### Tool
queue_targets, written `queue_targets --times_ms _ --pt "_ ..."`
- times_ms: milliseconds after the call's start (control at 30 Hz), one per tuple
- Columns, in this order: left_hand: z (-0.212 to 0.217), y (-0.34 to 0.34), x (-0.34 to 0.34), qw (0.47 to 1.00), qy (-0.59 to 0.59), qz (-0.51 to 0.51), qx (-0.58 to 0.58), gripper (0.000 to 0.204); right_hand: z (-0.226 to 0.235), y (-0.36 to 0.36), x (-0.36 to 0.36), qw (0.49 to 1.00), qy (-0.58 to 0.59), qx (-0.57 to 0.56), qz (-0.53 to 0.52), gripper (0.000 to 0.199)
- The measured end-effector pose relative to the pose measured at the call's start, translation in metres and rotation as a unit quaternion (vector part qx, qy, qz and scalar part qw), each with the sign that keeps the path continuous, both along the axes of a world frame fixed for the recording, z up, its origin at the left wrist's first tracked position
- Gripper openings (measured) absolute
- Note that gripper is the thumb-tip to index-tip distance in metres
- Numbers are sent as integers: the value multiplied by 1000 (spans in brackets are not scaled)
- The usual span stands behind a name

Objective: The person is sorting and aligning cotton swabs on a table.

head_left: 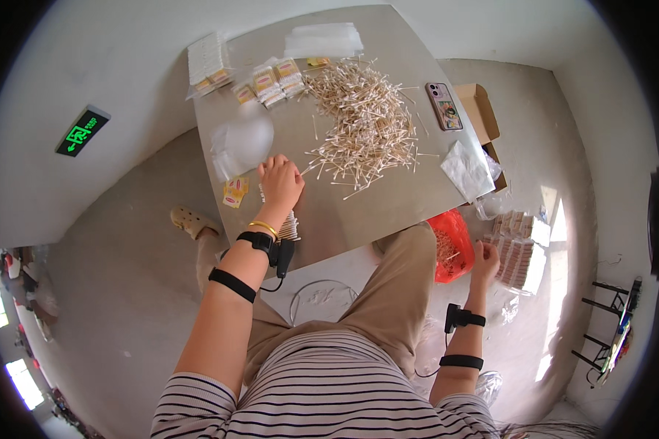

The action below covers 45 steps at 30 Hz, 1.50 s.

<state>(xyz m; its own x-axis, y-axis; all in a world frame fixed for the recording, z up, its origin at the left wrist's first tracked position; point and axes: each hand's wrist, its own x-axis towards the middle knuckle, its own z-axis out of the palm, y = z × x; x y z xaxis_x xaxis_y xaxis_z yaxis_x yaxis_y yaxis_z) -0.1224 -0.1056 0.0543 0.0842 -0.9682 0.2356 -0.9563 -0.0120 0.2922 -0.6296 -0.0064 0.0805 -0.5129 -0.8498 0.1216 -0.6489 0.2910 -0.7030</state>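
Note:
My left hand [280, 181] is on the metal table, its fingers curled together at the left edge of a loose pile of cotton swabs [366, 121]. A single swab pokes out at its fingertips. Under that wrist lies a neat row of cotton swabs [290, 228], partly hidden by the arm. My right hand [486, 260] is low beside the table, just right of a red plastic bag [450, 241] with loose swabs inside. Its fingers are bent together, and whatever they hold is too small to make out.
Yellow-labelled swab packs [274, 79], clear plastic bags [324, 40] and yellow cards [235, 192] lie on the table. A phone [444, 106] is near the right edge. Stacked swab packs [518, 256] and a cardboard box [477, 110] stand to the right. Another person's clog [190, 219] shows at left.

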Motion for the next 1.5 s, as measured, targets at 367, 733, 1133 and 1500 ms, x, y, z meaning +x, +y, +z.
queue_targets --times_ms 367,733,1133,1500 --pt "15 -14 51 992 -92 -77 28 6 19 -105 245 939 -53 -15 338 8" --pt "-11 46 40 981 -101 -119 112 75 -29 -184 344 883 185 -12 431 6" --pt "-17 59 38 981 -93 -86 150 82 31 -147 265 923 -80 1 375 14" --pt "6 13 -27 979 -61 -183 72 75 20 -5 20 966 192 65 159 21"
